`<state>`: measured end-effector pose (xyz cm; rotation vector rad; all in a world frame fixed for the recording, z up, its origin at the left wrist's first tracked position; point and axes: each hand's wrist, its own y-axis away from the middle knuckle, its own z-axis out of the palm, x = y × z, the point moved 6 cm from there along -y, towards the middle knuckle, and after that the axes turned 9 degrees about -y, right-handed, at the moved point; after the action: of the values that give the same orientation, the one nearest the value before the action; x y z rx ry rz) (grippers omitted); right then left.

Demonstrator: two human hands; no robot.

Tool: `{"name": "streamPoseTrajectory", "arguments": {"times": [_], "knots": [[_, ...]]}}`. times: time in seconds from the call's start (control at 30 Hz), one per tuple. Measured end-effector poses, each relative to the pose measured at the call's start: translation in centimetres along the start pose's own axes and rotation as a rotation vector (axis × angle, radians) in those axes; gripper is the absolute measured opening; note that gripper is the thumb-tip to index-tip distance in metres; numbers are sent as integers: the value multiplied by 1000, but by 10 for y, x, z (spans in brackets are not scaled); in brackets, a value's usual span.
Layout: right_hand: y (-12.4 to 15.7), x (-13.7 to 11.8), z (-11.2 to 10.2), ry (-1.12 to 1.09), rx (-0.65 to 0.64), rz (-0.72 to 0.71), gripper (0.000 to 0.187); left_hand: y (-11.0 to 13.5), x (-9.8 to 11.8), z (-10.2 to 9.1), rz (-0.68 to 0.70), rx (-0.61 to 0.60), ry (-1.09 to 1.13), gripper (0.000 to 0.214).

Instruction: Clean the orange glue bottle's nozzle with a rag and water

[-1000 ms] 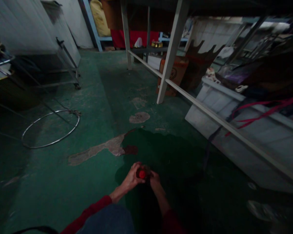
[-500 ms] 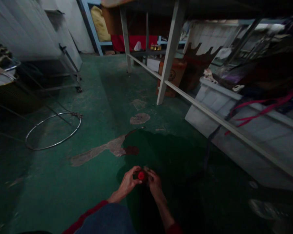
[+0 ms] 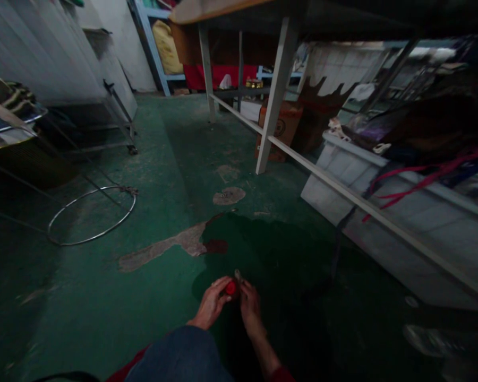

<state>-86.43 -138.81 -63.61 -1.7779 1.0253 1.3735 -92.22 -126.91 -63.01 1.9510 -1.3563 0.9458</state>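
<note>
Low in front of me, my left hand [image 3: 212, 303] is closed around a small, round red object [image 3: 230, 288], whose exact kind is too small and dark to tell. Beside it, my right hand [image 3: 250, 307] has its fingers pinched on a small pale thing [image 3: 238, 274] that sticks up past the fingertips. It looks narrow and greyish, and I cannot make out its kind. Both hands are close together above the green floor [image 3: 159, 297], partly in shadow. My knee in blue cloth [image 3: 179, 355] is below the left wrist.
A table with pale legs [image 3: 278, 101] stands ahead. Under its crossbar to the right is a white plastic bin [image 3: 342, 196] piled with cloth and pink straps. A cardboard box [image 3: 289, 124] sits behind the leg. At left, a metal ring base [image 3: 91, 239] rests on the floor.
My view has tilted slightly, so the room sits a little lower. The hands stay close together; the pale thing now shows more clearly above the right fingertips.
</note>
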Motion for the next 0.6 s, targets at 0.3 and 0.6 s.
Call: {"name": "streamPoseTrajectory", "arguments": {"times": [0.3, 0.6], "knots": [[-11, 6, 17, -8, 4, 49, 33, -4, -9, 9, -49, 42, -58, 40], [7, 40, 9, 31, 77, 65, 37, -3, -3, 1, 84, -20, -150, 41]]}}
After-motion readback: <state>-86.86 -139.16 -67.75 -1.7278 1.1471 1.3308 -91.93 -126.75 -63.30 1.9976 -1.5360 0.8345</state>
